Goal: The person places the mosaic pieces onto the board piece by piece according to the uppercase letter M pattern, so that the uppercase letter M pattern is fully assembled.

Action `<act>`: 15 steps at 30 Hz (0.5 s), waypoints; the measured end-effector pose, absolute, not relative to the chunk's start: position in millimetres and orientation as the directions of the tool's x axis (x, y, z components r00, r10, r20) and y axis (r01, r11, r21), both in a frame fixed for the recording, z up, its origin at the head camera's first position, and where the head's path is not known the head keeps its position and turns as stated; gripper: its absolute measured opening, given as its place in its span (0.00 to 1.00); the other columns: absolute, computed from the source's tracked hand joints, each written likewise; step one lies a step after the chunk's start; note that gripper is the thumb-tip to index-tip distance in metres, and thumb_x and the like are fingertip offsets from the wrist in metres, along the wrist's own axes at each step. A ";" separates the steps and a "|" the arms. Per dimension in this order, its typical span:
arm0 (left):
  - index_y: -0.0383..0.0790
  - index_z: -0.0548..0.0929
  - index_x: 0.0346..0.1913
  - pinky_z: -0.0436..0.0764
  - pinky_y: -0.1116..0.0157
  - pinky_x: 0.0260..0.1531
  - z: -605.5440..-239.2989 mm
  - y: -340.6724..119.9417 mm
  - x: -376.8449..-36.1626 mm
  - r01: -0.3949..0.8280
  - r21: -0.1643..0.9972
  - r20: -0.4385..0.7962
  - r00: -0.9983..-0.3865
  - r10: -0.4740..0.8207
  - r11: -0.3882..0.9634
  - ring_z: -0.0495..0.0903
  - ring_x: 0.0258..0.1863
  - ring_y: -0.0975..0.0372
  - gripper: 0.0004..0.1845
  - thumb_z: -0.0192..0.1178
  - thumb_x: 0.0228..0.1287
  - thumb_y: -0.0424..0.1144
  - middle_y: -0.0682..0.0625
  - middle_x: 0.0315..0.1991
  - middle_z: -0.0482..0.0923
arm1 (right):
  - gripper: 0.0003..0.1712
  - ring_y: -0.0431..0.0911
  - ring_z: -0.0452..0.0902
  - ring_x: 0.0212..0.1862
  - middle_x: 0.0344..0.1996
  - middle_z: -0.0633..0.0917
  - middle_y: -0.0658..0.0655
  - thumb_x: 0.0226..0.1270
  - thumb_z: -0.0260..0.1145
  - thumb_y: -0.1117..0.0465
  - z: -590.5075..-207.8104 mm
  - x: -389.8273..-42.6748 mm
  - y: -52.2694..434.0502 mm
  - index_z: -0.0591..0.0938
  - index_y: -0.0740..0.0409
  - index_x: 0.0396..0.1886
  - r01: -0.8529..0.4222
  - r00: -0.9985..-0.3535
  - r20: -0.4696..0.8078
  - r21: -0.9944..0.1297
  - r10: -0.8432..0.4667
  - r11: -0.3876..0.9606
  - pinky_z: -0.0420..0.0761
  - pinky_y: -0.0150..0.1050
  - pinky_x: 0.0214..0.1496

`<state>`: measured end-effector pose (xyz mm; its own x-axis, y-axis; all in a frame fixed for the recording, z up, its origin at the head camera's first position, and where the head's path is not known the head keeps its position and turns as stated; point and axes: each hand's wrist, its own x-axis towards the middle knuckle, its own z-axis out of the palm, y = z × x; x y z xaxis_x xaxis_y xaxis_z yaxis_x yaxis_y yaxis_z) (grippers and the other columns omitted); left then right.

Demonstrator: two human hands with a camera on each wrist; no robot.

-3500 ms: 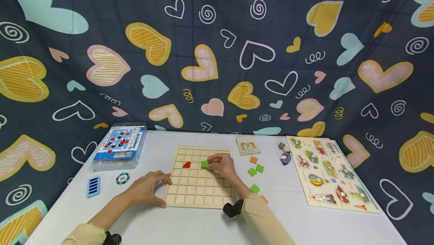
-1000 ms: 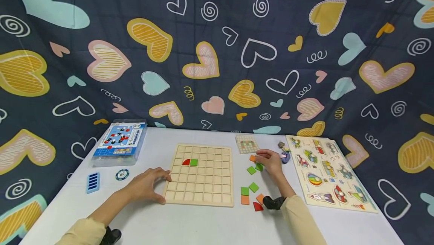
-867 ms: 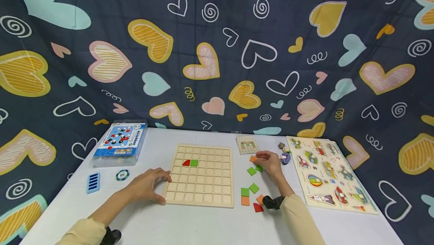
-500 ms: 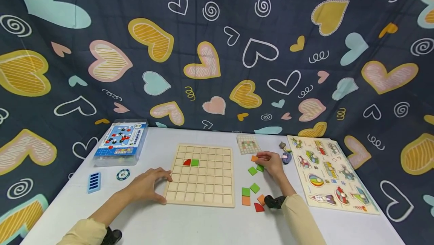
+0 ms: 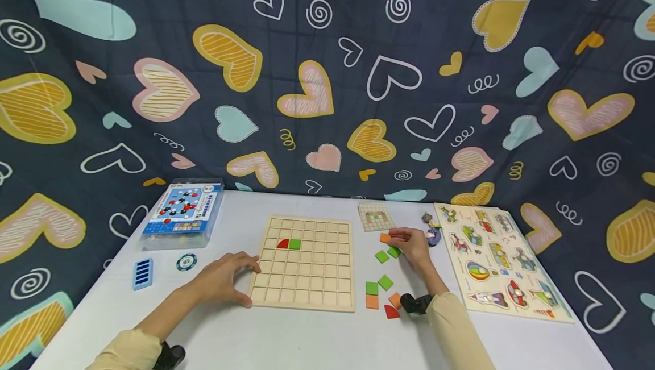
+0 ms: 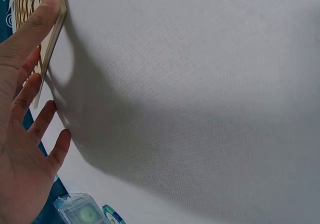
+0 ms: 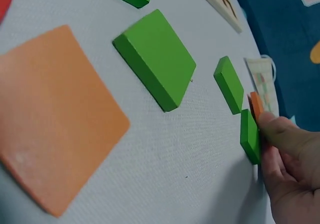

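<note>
My left hand [image 5: 222,282] rests at the left edge of a wooden grid board [image 5: 307,287], thumb near the front corner, fingers loosely spread. On the board, a red quarter-circle tile [image 5: 284,243] lies beside a green square tile [image 5: 295,244]. My right hand [image 5: 412,245] pinches an orange square tile [image 5: 385,237] between thumb and fingers, to the right of the board. In the right wrist view, that orange tile [image 7: 256,105] is partly hidden by the thumb, close to a green tile [image 7: 249,136].
Between board and right forearm lie several loose tiles, including a green square [image 5: 385,282], an orange square [image 5: 372,302] and a red quarter circle [image 5: 392,311]. A pattern card [image 5: 375,216], small figurine [image 5: 432,232], picture puzzle [image 5: 498,262], clear box [image 5: 179,213] and round chip [image 5: 186,262] stand around.
My right hand set the green square beside the red quarter circle on the board, then moved right to the orange square. The left hand has stayed at the board's edge.
</note>
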<state>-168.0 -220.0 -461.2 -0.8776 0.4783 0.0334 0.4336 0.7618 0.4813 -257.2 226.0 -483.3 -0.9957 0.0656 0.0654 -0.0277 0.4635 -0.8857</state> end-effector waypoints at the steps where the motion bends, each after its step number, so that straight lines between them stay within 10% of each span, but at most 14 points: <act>1: 0.53 0.80 0.46 0.73 0.43 0.51 -461.2 -219.7 -168.2 0.432 0.481 0.032 -0.878 0.477 0.763 0.73 0.55 0.46 0.33 0.77 0.31 0.57 0.48 0.60 0.76 | 0.15 0.55 0.84 0.41 0.39 0.86 0.69 0.54 0.69 0.76 -483.6 -256.8 226.1 0.83 0.74 0.43 -0.035 -0.995 0.072 -0.884 0.063 0.467 0.82 0.29 0.38; 15: 0.54 0.80 0.44 0.74 0.44 0.51 -462.6 -220.0 -168.6 0.438 0.475 0.044 -0.878 0.477 0.763 0.74 0.54 0.47 0.32 0.77 0.30 0.57 0.49 0.60 0.76 | 0.13 0.51 0.84 0.42 0.40 0.86 0.65 0.57 0.69 0.72 -479.4 -249.0 203.8 0.84 0.69 0.43 -0.017 -0.996 0.054 -0.898 0.073 0.440 0.82 0.28 0.36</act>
